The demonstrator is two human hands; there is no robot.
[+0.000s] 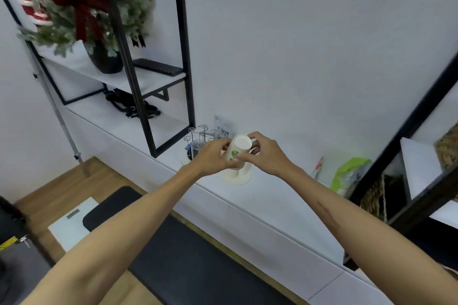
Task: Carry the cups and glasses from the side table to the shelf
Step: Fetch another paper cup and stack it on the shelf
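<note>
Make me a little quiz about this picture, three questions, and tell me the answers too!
1. True or false: both hands hold the white paper cup.
2. What stands just left of the left hand? A) wire glass rack B) kettle C) teapot
3. Fill in: on the upper shelf, a black ______ lies beside the plant pot.

Key: 1 true; the right hand holds it too. 2 A, the wire glass rack. 3 keyboard.

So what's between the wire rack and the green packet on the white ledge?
The head view shows two hands, left and right, holding a paper cup above another cup.
</note>
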